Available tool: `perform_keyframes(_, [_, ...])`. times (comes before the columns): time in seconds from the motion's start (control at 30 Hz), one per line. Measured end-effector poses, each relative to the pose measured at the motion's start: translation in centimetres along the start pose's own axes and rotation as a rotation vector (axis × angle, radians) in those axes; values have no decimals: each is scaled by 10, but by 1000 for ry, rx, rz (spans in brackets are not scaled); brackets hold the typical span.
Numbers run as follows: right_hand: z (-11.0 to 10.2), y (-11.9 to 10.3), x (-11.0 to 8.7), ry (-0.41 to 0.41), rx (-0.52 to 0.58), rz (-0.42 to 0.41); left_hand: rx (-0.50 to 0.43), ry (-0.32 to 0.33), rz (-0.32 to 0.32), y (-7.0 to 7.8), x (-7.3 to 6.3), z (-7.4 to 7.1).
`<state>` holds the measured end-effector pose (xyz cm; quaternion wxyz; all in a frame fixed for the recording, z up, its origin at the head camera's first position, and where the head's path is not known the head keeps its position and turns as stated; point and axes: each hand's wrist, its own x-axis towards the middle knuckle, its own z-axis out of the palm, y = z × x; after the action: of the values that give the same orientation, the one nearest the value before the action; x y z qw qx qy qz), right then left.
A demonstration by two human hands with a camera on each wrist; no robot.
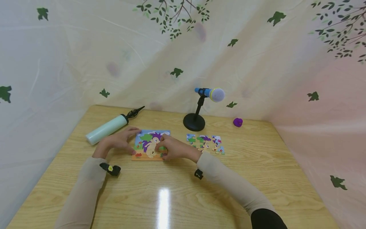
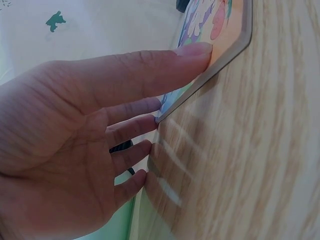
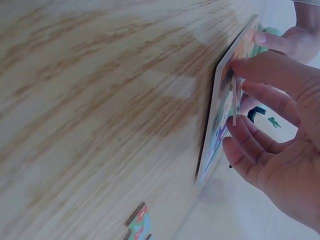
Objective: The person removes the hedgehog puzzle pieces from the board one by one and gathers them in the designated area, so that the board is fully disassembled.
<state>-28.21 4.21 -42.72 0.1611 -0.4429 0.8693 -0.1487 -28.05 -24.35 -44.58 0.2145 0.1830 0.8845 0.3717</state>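
Note:
A hedgehog picture puzzle board [image 1: 145,158] with a blue top and orange bottom border lies flat on the table. My left hand [image 1: 119,140] rests at its left side. In the left wrist view the left thumb [image 2: 192,57] lies on the board's border, and the fairly straight fingers touch near its other corner. My right hand [image 1: 176,148] is over the board's right part. Between its thumb and fingers it pinches a thin puzzle piece [image 3: 234,100], seen edge-on in the right wrist view; its picture is hidden.
Several loose puzzle pieces [image 1: 204,139] lie right of the board. Behind stands a blue toy microphone [image 1: 206,92] on a black stand [image 1: 194,122]. A pale green hand pump [image 1: 107,128] lies at the left, and a small purple object [image 1: 238,122] at the back right.

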Motion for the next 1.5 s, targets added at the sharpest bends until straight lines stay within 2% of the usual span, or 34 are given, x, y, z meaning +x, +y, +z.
perform_keyframes(0.2, [2,1,-2,18,-31,-6,17,6,16,1,-2,0])
perform_keyframes(0.73, [1,4,-4,44,-96,-25,32,8,8,4,1,1])
perform_keyframes(1.1, [2,13,-8,62,-96,-3,60,2,12,-2,4,3])
perform_keyframes(1.3, [-3,20,-18,89,-113,-14,85,11,26,-3,2,2])
perform_keyframes(1.5, [-12,31,-38,102,-151,-50,84,12,26,-1,0,1])
